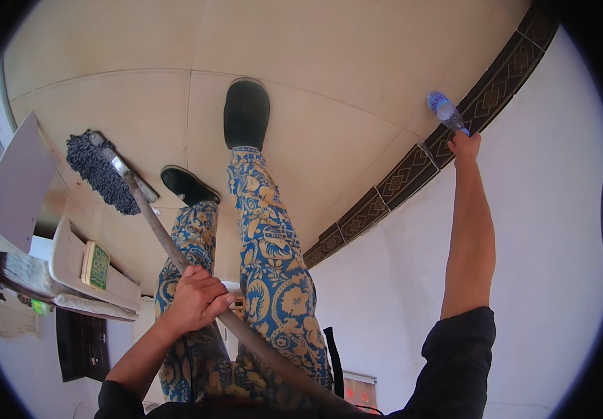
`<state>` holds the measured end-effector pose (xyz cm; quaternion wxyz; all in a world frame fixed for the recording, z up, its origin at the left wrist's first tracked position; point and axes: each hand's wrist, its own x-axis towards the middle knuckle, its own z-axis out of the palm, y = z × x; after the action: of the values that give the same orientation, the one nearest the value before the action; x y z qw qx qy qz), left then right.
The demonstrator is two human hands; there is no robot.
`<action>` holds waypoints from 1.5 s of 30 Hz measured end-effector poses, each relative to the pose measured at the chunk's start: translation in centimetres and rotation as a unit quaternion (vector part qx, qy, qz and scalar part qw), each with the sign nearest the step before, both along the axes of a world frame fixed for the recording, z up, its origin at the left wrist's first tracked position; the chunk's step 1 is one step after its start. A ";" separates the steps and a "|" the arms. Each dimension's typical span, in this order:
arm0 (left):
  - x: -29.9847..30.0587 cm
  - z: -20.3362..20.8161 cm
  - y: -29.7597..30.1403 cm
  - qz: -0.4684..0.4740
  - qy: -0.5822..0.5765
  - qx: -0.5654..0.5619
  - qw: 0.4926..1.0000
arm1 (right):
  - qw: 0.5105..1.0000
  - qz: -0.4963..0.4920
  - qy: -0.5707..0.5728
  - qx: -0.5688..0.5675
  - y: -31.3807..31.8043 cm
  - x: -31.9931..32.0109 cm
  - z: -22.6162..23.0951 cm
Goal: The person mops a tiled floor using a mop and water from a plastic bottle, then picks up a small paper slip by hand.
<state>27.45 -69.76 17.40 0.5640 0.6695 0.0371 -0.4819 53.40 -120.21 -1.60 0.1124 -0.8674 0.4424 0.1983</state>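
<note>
My left hand (196,297) is wrapped round the wooden handle of a mop (155,216), which slants across my legs. Its grey shaggy head (102,174) rests on the floor to the left of my feet. At the far right, my outstretched right hand (465,144) grips a clear plastic bottle (446,112) with a blue label by its blue-capped end. The bottle tilts beside the dark patterned skirting. Part of the mop handle's upper end is hidden near my body.
Beige tiles cover the floor (329,63). A dark patterned skirting (406,174) runs along a white wall (385,279) on the right. White furniture (18,181) stands at the left, with a green-and-cream box (96,265) on it. My dark shoes (247,115) are on the tiles.
</note>
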 end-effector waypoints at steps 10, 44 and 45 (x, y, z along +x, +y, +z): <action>-3.7 1.4 0.0 0.079 -0.059 0.043 0.994 | 0.880 0.116 0.232 0.399 21.2 -8.6 9.7; -5.2 0.4 1.4 0.868 0.253 -0.413 0.109 | 0.661 0.336 0.643 0.190 48.1 -11.3 46.2; -5.5 0.3 1.9 0.863 0.254 -0.430 0.078 | 0.651 0.346 0.647 0.195 49.0 -10.9 46.0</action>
<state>21.97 -67.85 17.66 0.7384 -0.3451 0.5163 0.2630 42.48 -71.22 44.38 -0.1126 -0.5673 0.0222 0.8155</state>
